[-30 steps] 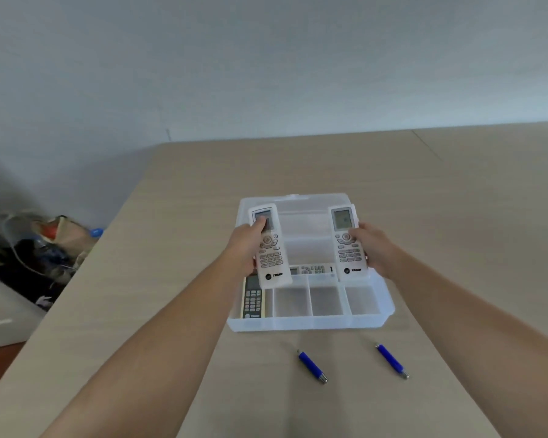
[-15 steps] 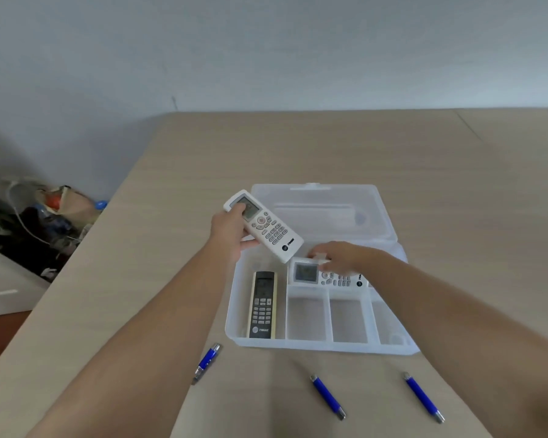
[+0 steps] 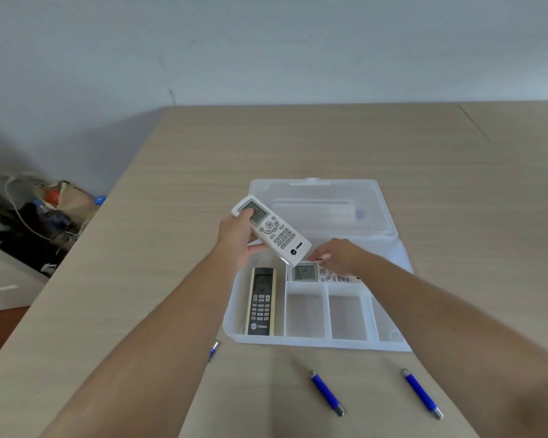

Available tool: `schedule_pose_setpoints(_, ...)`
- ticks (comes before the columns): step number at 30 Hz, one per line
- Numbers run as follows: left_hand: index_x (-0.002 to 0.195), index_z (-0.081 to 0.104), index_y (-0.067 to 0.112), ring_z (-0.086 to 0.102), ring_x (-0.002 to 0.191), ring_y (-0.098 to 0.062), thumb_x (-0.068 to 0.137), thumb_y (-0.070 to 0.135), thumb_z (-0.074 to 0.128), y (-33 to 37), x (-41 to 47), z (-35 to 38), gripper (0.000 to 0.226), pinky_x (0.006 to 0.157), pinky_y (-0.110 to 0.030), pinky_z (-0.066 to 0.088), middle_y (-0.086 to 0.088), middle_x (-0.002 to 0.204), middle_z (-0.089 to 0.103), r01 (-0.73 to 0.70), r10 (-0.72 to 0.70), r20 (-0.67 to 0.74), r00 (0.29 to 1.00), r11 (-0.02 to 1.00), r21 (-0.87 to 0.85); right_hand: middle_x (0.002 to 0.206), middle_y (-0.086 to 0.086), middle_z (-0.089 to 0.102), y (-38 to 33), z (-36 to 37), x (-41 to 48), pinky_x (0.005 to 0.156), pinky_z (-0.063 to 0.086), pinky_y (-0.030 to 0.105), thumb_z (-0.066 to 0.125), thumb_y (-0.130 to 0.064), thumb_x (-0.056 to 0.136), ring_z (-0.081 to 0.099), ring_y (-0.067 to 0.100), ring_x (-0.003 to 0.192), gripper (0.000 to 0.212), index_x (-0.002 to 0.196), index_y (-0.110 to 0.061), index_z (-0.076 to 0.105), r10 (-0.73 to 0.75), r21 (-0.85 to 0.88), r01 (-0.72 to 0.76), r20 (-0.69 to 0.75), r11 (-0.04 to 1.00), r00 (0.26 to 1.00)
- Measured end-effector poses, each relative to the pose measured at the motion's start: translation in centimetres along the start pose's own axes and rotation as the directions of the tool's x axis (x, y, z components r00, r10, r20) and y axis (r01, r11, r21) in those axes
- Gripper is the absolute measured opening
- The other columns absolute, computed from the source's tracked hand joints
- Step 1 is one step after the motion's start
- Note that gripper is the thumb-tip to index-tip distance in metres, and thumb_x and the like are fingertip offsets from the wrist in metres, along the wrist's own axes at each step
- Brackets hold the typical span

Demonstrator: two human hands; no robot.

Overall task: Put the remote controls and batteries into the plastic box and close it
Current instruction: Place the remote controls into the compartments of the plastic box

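Note:
A clear plastic box [image 3: 314,343] lies open on the table, its lid [image 3: 323,210] folded flat behind it. A black remote [image 3: 261,301] rests lengthwise in the box's left compartment. My left hand [image 3: 238,241] holds a white remote [image 3: 271,230] tilted above the box's back left part. My right hand [image 3: 339,256] grips a second white remote [image 3: 307,273] that lies crosswise in the back compartment. Two blue batteries [image 3: 326,392] [image 3: 423,393] lie on the table in front of the box. A third battery [image 3: 214,349] peeks out beside my left forearm.
The small front compartments of the box [image 3: 345,314] hold nothing. The table's left edge [image 3: 114,197] drops to a floor with a pile of bags and cables [image 3: 51,210]. A wall runs behind the table.
A second ago both white remotes were held upright over the box. My right hand has laid its remote crosswise in the box; my left hand has tilted its remote to the left.

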State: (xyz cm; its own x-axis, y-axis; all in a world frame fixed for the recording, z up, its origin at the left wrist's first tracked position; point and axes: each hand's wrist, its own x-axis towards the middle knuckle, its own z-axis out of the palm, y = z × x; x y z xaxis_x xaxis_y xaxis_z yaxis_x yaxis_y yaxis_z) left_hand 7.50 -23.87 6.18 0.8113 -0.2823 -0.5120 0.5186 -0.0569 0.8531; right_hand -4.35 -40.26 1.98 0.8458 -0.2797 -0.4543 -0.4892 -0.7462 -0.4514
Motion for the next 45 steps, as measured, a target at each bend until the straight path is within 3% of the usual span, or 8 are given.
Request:
schedule_pose_setpoints(8, 0.102, 0.056, 0.013, 0.063, 0.077, -0.026, 0.097, 0.015, 0.045, -0.6, -0.5, 0.4, 0.012, 0.055, -0.041, 0.056, -0.007, 0.083, 0.062, 0.012, -0.012, 0.016, 1.000, 1.000, 0.024, 0.124, 0.002, 0.063, 0.3, 0.0, -0.6, 0.063, 0.041, 0.020, 0.035, 0.001, 0.089, 0.054, 0.015, 0.084, 0.050, 0.123, -0.024, 0.062, 0.007, 0.058, -0.009, 0.031, 0.998, 1.000)
schedule_pose_setpoints(17, 0.103, 0.055, 0.011, 0.062, 0.101, -0.035, 0.100, 0.010, 0.045, -0.4, -2.5, 2.0, 0.010, 0.084, -0.054, 0.052, -0.012, 0.096, 0.063, 0.036, -0.027, 0.195, 0.980, 0.998, -0.043, 0.099, 0.006, 0.071, -2.1, -5.4, -1.8, 0.078, 0.050, 0.025, 0.059, -0.019, 0.090, 0.065, 0.017, 0.089, 0.025, 0.112, -0.008, 0.066, 0.003, 0.645, 0.105, -0.164, 0.757, 0.986)
schedule_pose_setpoints(23, 0.127, 0.048, 0.006, 0.060, 0.110, -0.038, 0.101, 0.009, 0.044, -1.3, -4.3, 3.5, 0.027, 0.095, -0.056, 0.049, -0.018, 0.110, 0.062, 0.069, -0.045, 0.325, 0.945, 0.996, -0.064, 0.079, -0.001, 0.069, -2.3, -6.5, -2.8, 0.061, 0.048, 0.018, 0.062, -0.013, 0.088, 0.063, 0.008, 0.068, 0.014, 0.101, -0.012, 0.068, -0.054, 0.576, 0.099, -0.094, 0.812, 0.994)
schedule_pose_setpoints(27, 0.116, 0.051, 0.007, 0.060, 0.111, -0.033, 0.100, 0.015, 0.048, -1.5, -3.9, 3.5, 0.019, 0.101, -0.046, 0.047, -0.021, 0.121, 0.060, 0.048, -0.036, 0.388, 0.921, 0.999, -0.023, 0.083, 0.004, 0.071, -1.8, -7.0, -2.6, 0.082, 0.054, 0.035, 0.061, -0.011, 0.088, 0.065, 0.019, 0.079, 0.011, 0.083, -0.017, 0.069, -0.080, 0.525, 0.140, -0.136, 0.840, 0.987)
schedule_pose_setpoints(30, 0.129, 0.048, 0.011, 0.057, 0.116, -0.025, 0.095, 0.041, 0.052, -2.0, -2.9, 2.8, 0.046, 0.101, -0.036, 0.046, -0.012, 0.125, 0.056, -0.124, -0.005, 0.363, 0.932, 0.935, 0.331, 0.096, 0.009, 0.071, -1.5, -8.0, -2.2, 0.085, 0.052, 0.037, 0.061, -0.011, 0.089, 0.063, 0.020, 0.085, 0.014, 0.099, -0.009, 0.071, -0.055, 0.392, 0.152, -0.249, 0.907, 0.967)
schedule_pose_setpoints(33, 0.141, 0.040, 0.017, 0.056, 0.118, -0.022, 0.085, 0.056, 0.057, -3.6, -2.0, 1.3, 0.070, 0.103, -0.039, 0.046, -0.003, 0.131, 0.054, -0.214, -0.019, 0.290, 0.957, 0.628, 0.748, 0.106, 0.008, 0.070, -1.4, -8.3, -1.8, 0.075, 0.050, 0.027, 0.060, -0.014, 0.090, 0.063, 0.019, 0.086, 0.024, 0.112, -0.008, 0.068, -0.075, 0.175, 0.138, -0.326, 0.975, 0.942)
schedule_pose_setpoints(37, 0.141, 0.030, 0.028, 0.062, 0.101, -0.018, 0.081, 0.043, 0.065, -5.4, -1.7, 1.0, 0.072, 0.087, -0.036, 0.058, 0.007, 0.099, 0.053, -0.176, -0.130, 0.287, 0.949, 0.536, 0.826, 0.122, 0.009, 0.066, -1.0, -6.2, -1.0, 0.085, 0.053, 0.035, 0.054, -0.018, 0.093, 0.065, 0.027, 0.097, 0.028, 0.119, -0.011, 0.063, -0.149, -0.063, 0.136, -0.290, 0.989, 0.945)
schedule_pose_setpoints(45, 0.146, 0.024, 0.035, 0.063, 0.094, -0.019, 0.082, 0.022, 0.071, -6.0, -1.1, 0.6, 0.080, 0.078, -0.033, 0.061, -0.003, 0.112, 0.051, -0.200, -0.156, 0.323, 0.933, 0.521, 0.830, 0.116, 0.008, 0.068, -0.2, -2.9, 0.3, 0.076, 0.058, 0.043, 0.053, -0.017, 0.093, 0.067, 0.028, 0.082, 0.025, 0.116, -0.018, 0.064, -0.171, -0.105, 0.148, -0.258, 0.983, 0.951)
